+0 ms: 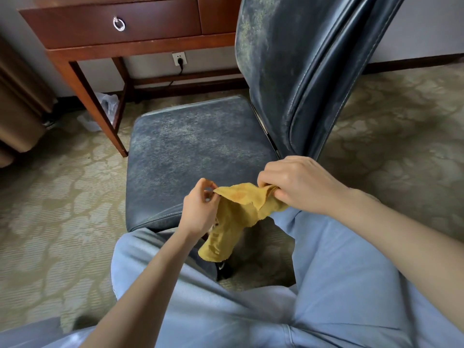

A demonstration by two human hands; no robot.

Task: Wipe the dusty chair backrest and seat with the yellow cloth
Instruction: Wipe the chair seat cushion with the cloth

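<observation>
A wooden drawer with a ring pull sits at the upper left. Right of it lies the dusty blue seat (a grey film covers most of it). Over the seat's near edge the left hand pinches a corner of the yellow cloth between thumb and fingers, and the cloth's lower end hangs free. The right hand grips the other end with its fingers curled round it. Above it rises the dusty backrest.
</observation>
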